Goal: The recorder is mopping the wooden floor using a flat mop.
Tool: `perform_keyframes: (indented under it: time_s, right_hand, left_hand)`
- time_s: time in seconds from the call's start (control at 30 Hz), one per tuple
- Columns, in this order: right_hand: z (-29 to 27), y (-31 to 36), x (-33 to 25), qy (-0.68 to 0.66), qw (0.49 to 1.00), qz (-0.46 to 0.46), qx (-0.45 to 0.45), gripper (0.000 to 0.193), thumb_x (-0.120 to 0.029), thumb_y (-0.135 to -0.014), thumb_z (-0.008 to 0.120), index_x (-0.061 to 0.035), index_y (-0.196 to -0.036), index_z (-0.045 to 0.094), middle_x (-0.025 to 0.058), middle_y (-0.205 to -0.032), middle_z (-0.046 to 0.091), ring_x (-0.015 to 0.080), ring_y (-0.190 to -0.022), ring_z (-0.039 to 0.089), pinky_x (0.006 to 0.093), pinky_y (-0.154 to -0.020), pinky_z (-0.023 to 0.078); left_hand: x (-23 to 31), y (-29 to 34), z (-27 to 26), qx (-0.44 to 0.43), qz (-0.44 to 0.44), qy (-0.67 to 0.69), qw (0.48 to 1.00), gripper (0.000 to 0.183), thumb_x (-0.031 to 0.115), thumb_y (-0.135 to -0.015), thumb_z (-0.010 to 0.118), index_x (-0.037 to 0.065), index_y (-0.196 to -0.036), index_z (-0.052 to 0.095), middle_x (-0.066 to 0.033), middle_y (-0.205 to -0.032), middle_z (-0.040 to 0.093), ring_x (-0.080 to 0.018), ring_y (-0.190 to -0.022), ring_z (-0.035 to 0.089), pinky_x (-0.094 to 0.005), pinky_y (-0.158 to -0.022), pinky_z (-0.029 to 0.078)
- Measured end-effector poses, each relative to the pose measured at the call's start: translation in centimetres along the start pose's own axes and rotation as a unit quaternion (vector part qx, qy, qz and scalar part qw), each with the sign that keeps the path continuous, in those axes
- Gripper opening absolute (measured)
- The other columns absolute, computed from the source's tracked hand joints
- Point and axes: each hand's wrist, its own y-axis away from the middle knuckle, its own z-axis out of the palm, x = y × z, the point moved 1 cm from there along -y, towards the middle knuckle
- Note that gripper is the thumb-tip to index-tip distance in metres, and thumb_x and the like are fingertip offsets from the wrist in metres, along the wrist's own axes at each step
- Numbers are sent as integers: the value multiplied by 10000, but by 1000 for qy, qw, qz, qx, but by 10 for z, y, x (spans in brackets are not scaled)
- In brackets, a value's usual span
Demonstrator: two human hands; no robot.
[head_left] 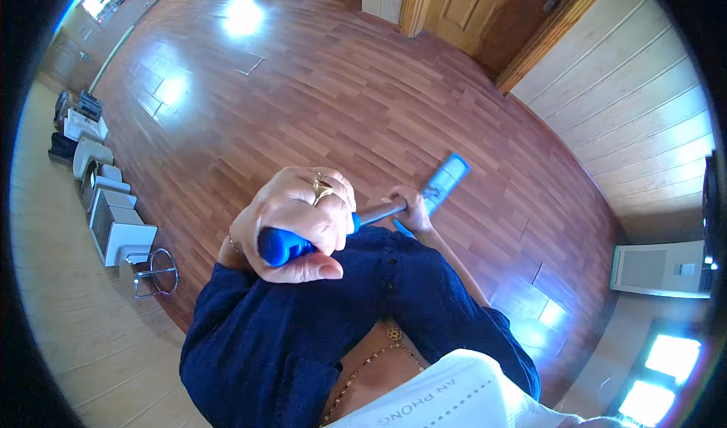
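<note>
A flat mop with a wide blue head slants down and away from my body toward the wood-look floor. My left hand, with a gold ring on one finger, is closed around the blue grip at the top of its handle, close to the camera. Farther down the grey pole, my right hand wraps around it just above the head. My right hand and forearm partly cover the near part of the mop head.
Along the left wall stand several white appliances and a stool with a metal frame. A wooden door is at the far right. A white air conditioner unit stands at the right wall. Reddish-brown floorboards stretch ahead, with bright window reflections.
</note>
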Motion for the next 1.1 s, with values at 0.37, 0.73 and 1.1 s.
perform_keyframes:
  time_s: [0.37,0.73,1.1]
  right_hand:
    - [-173,-21,-207,-162,981,-108,15,1154,-713,-538,716,-20,-1392,366,218,-1390,407,388,-1287,391,514,-1073,299]
    - [-178,44,-257,188,876,-247,370,421,-373,-949,478,-74,-653,462,104,-671,486,266,-590,530,423,-569,448]
    - [-172,51,-254,262,867,-271,325,454,-449,-996,387,-112,-697,446,42,-686,477,186,-573,543,397,-606,451]
  left_hand:
    - [-74,-56,67,-178,-14,-83,980,251,200,-607,703,107,-744,514,-91,-686,559,-328,-678,582,-440,-617,434]
    - [-262,-8,170,-233,-143,-62,960,273,243,-684,704,66,-620,506,-138,-617,546,-367,-623,556,-467,-560,416]
    - [-270,20,165,-205,-135,-33,969,196,185,-660,675,59,-595,539,-157,-608,554,-372,-587,537,-465,-554,390]
